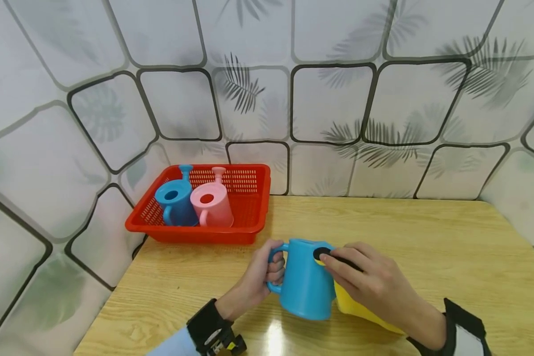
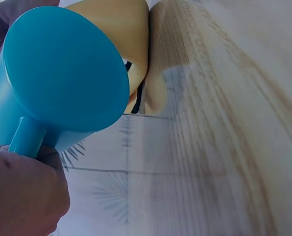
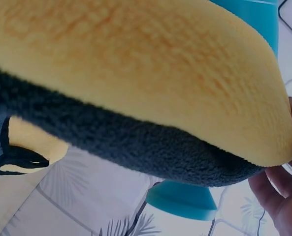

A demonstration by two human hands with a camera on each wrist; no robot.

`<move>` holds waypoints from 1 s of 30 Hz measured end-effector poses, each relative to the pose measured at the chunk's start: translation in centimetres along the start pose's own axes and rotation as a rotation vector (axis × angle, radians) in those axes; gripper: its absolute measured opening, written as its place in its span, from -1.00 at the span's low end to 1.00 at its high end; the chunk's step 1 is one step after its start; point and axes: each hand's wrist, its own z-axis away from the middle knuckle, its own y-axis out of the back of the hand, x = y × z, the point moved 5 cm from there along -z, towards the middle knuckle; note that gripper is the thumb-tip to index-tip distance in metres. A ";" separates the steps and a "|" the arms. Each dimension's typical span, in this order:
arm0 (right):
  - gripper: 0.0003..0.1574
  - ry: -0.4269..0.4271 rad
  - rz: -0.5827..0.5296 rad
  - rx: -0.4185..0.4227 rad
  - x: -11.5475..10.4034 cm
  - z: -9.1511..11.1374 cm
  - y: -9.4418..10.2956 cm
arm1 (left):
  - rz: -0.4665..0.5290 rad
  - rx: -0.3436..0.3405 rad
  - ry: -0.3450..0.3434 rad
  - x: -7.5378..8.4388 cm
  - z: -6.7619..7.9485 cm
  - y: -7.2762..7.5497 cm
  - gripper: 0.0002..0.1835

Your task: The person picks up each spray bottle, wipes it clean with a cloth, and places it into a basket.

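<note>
A blue watering can [image 1: 304, 282] is held over the wooden table, just in front of the red basket. My left hand [image 1: 263, 269] grips its side handle, fingers curled round it. The left wrist view shows the can's round base [image 2: 67, 69] tilted toward the camera. In my right hand [image 1: 374, 279] is a yellow cloth [image 1: 358, 306] with a dark side, pressed against the can's right side near the top rim. The cloth fills much of the right wrist view, with the can's flared spout end [image 3: 182, 199] below it. In the head view the right hand and cloth hide the spout.
A red plastic basket [image 1: 196, 235] stands at the table's back left. Inside are a blue watering can [image 1: 178, 202] and a pink watering can [image 1: 215, 205], spouts toward the back. A patterned wall covering [image 1: 329, 168] borders the wooden table [image 1: 427, 237] behind and at the sides.
</note>
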 end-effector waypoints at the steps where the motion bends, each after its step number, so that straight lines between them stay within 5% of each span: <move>1: -0.50 -0.013 0.011 0.003 0.1 0.0 0.0 | 0.000 0.001 0.000 0.0 0.0 0.0 -0.56; 13: -0.46 -0.068 0.025 0.010 0.6 0.3 0.1 | 0.007 0.014 0.008 0.0 0.0 0.0 -0.56; 24: -0.54 0.028 -0.100 0.018 -0.8 0.5 -0.2 | 0.086 0.053 -0.006 0.8 0.2 0.2 -0.55; 30: -0.58 0.092 -0.185 -0.060 -2.2 1.1 -0.9 | 0.210 0.087 -0.012 1.1 0.2 0.9 -0.56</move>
